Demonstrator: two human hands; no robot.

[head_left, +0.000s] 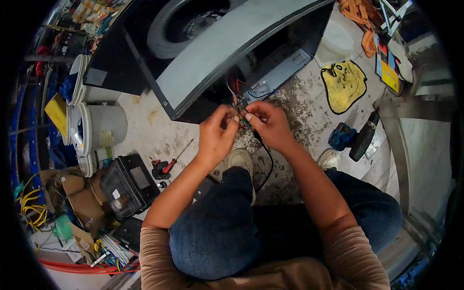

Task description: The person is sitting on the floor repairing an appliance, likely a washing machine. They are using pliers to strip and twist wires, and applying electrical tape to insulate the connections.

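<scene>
My left hand [221, 127] and my right hand [268, 122] meet in front of the opened appliance, a large dark cabinet with a curved grey panel [208, 53]. Both are closed, thumbs and fingertips pinching thin wires [239, 104] that come out of the cabinet. Red and dark strands show just behind the fingertips; the exact ends in each pinch are too small to tell apart. From below my right hand a black cable [270, 162] curves down to the floor between my shoes. A grey metal plate [285, 72] lies inside the cabinet's lower opening.
A red-handled screwdriver [169, 166] and pliers lie left of my left forearm, near a black toolbox [128, 186]. White buckets [104, 125] stand at the left. To the right are a cordless drill [365, 135] and a yellow cloth [344, 87] on the stained floor.
</scene>
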